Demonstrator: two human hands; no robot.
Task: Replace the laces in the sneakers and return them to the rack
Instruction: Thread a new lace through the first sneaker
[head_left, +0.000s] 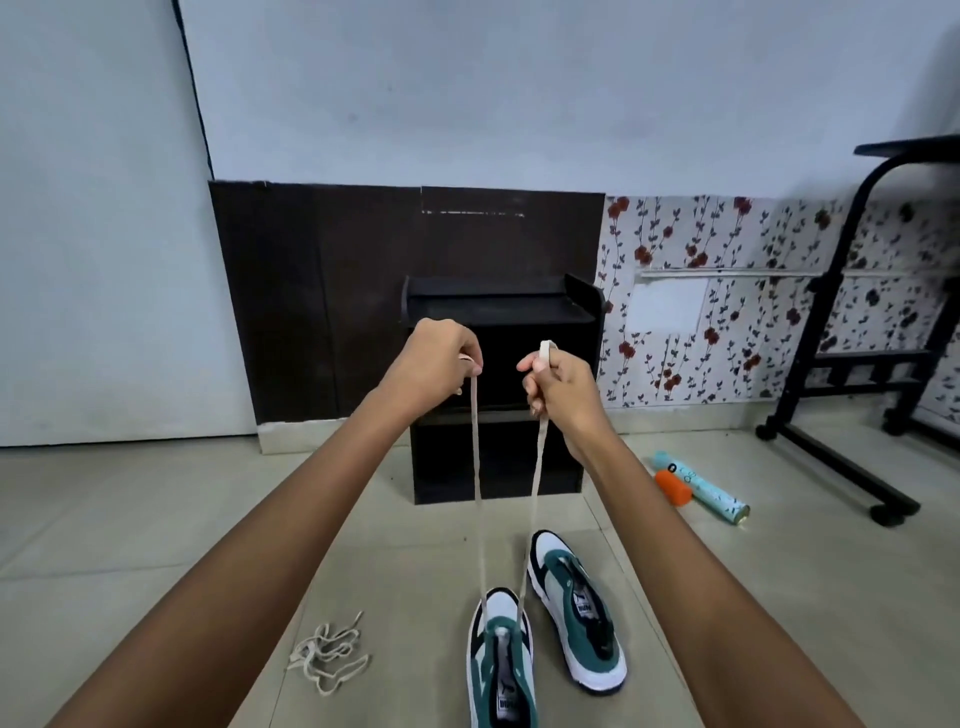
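Two white, green and black sneakers lie on the tiled floor. A beige lace (477, 467) runs through the front eyelets of the near sneaker (501, 660), and both its ends are pulled up taut. My left hand (436, 364) pinches the left end and my right hand (558, 384) grips the right end, both raised in front of the black shoe rack (498, 467). The other sneaker (576, 608) lies to the right with no lace visible. A loose pile of pale laces (330, 654) sits on the floor at the left.
An orange cylinder (673, 487) and a light blue tube (706, 488) lie on the floor right of the rack. A black wheeled stand (852, 332) occupies the right side. A dark panel leans on the wall behind the rack.
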